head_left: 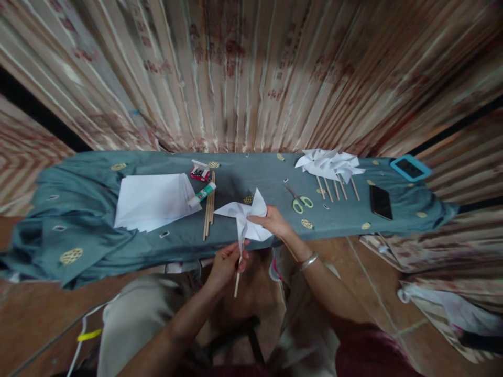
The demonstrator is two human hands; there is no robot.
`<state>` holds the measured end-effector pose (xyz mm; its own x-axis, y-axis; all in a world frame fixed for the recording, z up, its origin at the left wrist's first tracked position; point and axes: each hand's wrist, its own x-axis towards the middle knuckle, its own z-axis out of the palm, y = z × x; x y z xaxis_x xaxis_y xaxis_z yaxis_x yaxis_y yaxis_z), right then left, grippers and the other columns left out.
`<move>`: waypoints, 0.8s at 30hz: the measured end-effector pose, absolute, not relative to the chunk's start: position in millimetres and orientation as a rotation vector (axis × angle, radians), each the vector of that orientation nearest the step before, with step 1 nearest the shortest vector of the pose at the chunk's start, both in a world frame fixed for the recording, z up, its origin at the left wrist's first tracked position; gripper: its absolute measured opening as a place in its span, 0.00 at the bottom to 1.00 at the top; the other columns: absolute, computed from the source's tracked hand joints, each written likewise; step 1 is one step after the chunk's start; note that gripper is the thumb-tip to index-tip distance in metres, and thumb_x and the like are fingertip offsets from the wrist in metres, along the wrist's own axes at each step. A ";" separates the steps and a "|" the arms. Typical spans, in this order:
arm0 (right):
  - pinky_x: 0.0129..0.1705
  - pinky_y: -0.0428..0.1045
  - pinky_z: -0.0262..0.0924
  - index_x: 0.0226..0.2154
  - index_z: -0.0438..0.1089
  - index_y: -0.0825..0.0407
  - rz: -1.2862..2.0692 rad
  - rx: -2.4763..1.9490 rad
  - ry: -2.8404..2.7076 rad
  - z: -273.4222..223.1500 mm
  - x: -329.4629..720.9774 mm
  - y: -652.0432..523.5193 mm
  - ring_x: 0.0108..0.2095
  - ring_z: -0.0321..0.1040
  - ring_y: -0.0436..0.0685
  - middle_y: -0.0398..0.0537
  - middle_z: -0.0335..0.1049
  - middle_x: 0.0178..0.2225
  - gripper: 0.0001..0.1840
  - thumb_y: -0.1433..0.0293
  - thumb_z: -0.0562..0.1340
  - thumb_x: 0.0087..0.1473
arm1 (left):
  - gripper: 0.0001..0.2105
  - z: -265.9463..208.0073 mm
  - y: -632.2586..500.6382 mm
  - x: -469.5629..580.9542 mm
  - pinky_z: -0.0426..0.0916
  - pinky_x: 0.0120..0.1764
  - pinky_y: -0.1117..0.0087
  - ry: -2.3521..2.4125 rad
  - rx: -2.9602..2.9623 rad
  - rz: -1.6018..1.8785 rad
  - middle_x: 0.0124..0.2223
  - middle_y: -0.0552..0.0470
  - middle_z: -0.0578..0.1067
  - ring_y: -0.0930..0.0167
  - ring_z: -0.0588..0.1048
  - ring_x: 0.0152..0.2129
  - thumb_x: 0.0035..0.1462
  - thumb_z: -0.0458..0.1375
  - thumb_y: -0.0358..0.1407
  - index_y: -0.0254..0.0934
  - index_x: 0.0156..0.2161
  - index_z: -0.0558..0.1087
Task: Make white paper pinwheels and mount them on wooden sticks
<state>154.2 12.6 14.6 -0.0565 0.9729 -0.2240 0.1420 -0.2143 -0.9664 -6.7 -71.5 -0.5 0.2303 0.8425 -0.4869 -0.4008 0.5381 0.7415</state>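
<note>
A white paper pinwheel (248,215) on a thin wooden stick (236,285) is held over the table's near edge. My left hand (230,260) is closed round the stick just below the folded paper. With its fingers at the pinwheel's right side, my right hand (276,222) grips the paper near the centre; the fingertips are partly hidden. To the left lie several loose wooden sticks (208,209), with a green and white glue stick (202,193) beside them. Scissors (299,200) with yellow-green handles lie to the right of my right hand.
A stack of white paper (153,201) and a small red box (200,172) are on the left. At the back right lie several pinwheels (330,165). A black phone (381,202) and a blue-framed device (411,168) lie far right. Pleated curtains (236,78) hang behind the cloth-covered table (259,167).
</note>
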 end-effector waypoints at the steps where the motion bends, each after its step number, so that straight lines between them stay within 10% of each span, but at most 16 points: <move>1: 0.24 0.45 0.58 0.24 0.75 0.55 1.328 -1.470 -1.333 14.1 153.3 14.1 0.21 0.64 0.50 0.41 0.73 0.20 0.19 0.57 0.71 0.33 | 0.22 -1.7 -72.8 -7.6 0.50 0.18 0.76 1.000 0.502 0.921 0.21 0.58 0.70 0.82 0.58 0.12 0.36 0.70 0.47 0.32 0.35 0.78; 24: 0.37 0.47 0.62 0.36 0.77 0.55 0.973 -2.021 -2.362 45.7 133.2 64.3 0.39 0.75 0.61 0.53 0.79 0.38 0.18 0.69 0.74 0.38 | 0.04 -17.4 -76.1 -6.4 0.71 0.25 0.74 0.971 0.201 0.833 0.34 0.44 0.82 0.76 0.74 0.17 0.52 0.66 0.30 0.31 0.33 0.77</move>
<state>133.2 64.3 45.7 -0.2259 0.8622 -0.4533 0.9313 0.0547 -0.3601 -6.4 -76.1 -17.4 0.2893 0.7035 -0.6491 -0.5344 0.6813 0.5002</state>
